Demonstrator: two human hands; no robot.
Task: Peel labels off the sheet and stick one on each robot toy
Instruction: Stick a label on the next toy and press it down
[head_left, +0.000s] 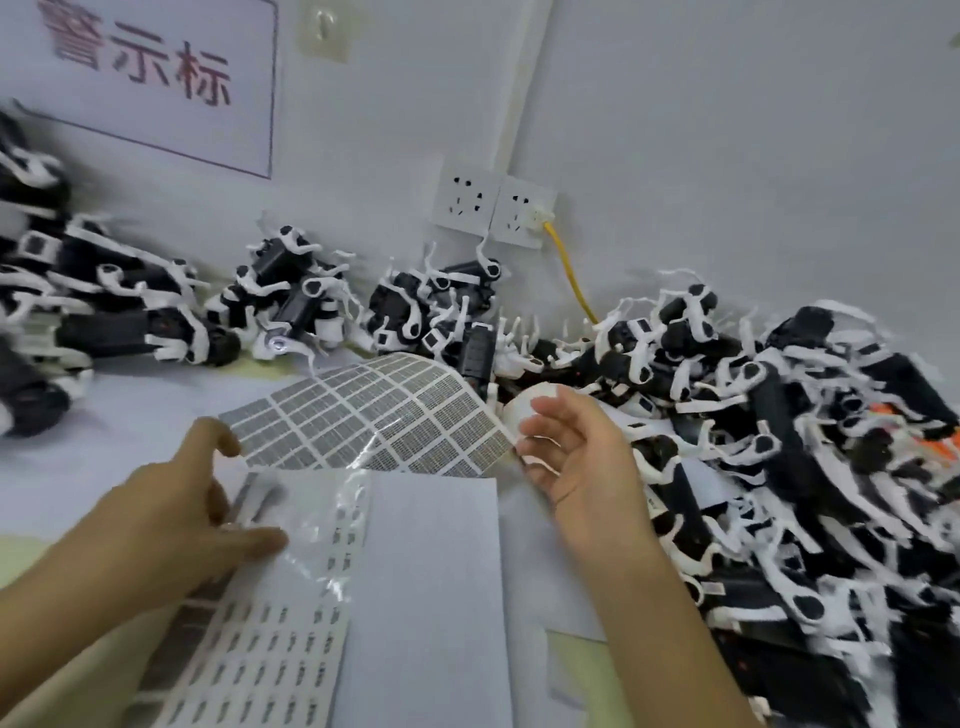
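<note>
A curled sheet of small grey labels (384, 415) arches over the table's middle. My right hand (576, 447) pinches its rolled right end. My left hand (176, 525) presses on a clear film and a second label sheet (270, 639) that lies flat near me, fingers spread on it. Black-and-white robot toys lie in a big heap (779, 441) on the right and in smaller groups along the wall, at the middle (296, 301) and at the left (104, 312).
A blank white sheet (431, 597) lies between my forearms. On the wall are two white sockets (493, 208) with a yellow cable (571, 275) plugged in, and a sign with red characters (140, 62). The table is white.
</note>
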